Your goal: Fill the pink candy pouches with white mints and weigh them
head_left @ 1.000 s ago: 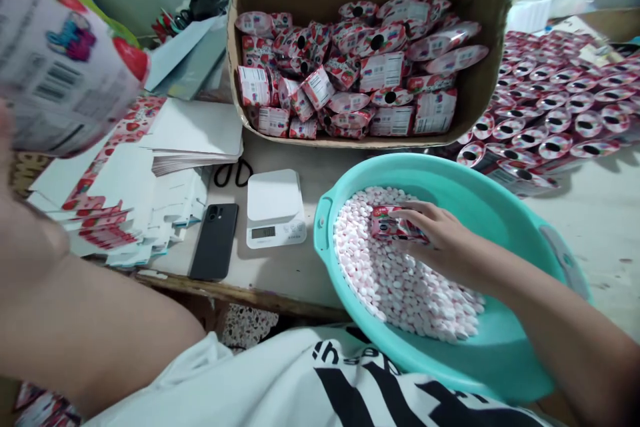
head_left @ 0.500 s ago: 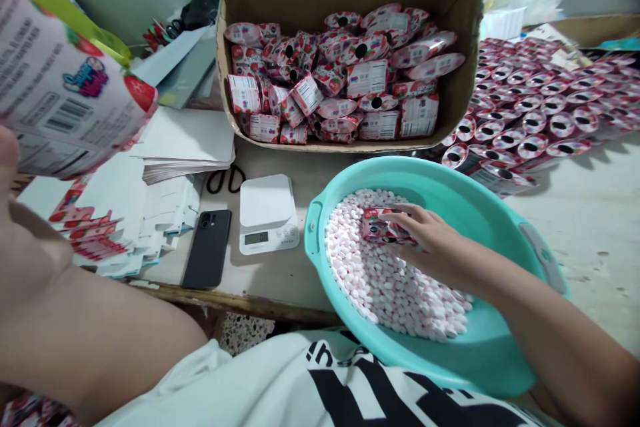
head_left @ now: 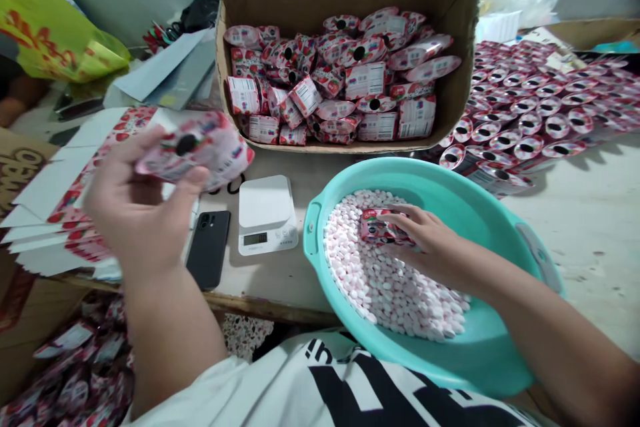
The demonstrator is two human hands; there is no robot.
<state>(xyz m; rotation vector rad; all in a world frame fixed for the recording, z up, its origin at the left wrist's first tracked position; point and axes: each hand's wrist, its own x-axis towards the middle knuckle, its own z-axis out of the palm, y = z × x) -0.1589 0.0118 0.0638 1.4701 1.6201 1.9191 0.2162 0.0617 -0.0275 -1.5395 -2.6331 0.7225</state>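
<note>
Clamping a glossy, bulging pink-and-white packet [head_left: 220, 150] between left hand [head_left: 145, 220] thumb and fingers; then, past a flat white scale [head_left: 265, 203], gripping a boxy red-and-pink packet [head_left: 375, 227] with curled right hand [head_left: 425, 233] fingers, on smooth pale pellets [head_left: 395, 300] inside a turquoise basin [head_left: 500, 360].

And the scale [head_left: 268, 200] reads "0.0" on its display [head_left: 255, 238]! Over on the brown cardboard [head_left: 25, 180], "melo" shows in dark letters. Red lettering on the yellow bag [head_left: 55, 33] is too crumpled to read, and print on the raised packet [head_left: 220, 153] blurs.
</note>
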